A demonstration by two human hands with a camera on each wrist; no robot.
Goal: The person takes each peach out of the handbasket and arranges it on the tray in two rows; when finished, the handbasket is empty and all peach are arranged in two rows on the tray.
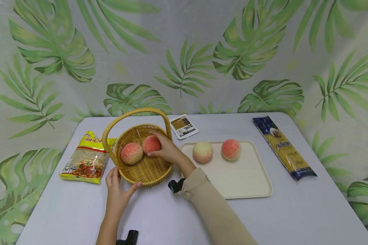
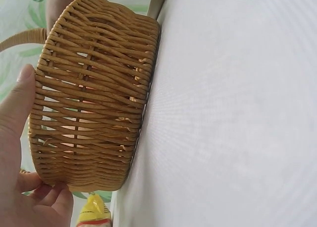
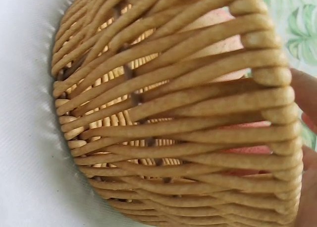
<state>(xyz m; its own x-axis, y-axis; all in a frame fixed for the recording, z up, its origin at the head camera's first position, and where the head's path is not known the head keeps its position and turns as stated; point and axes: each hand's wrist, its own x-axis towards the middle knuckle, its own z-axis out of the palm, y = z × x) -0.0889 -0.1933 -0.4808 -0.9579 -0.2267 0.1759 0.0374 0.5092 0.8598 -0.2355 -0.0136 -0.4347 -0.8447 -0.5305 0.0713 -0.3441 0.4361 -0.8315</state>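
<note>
A wicker basket (image 1: 148,173) with an arched handle stands at the left of the table. My left hand (image 1: 116,192) holds its near left rim, thumb on the front edge and the other fingers curled at the side; the left wrist view shows this hand (image 2: 20,138) against the weave. Inside the basket, my right hand (image 1: 169,148) grips a pinkish-red peach (image 1: 151,144) between thumb and fingers. Another peach (image 1: 132,153) lies in the basket just left of it. From the right wrist, the basket wall (image 3: 188,113) hides most of the hand and the peaches.
Right of the basket, a cream tray (image 1: 245,180) bears a pale peach (image 1: 202,152) and a red peach (image 1: 231,149). A yellow food bag (image 1: 87,158) lies at left, a small flat packet (image 1: 184,126) behind the tray, and a pasta pack (image 1: 283,148) at far right.
</note>
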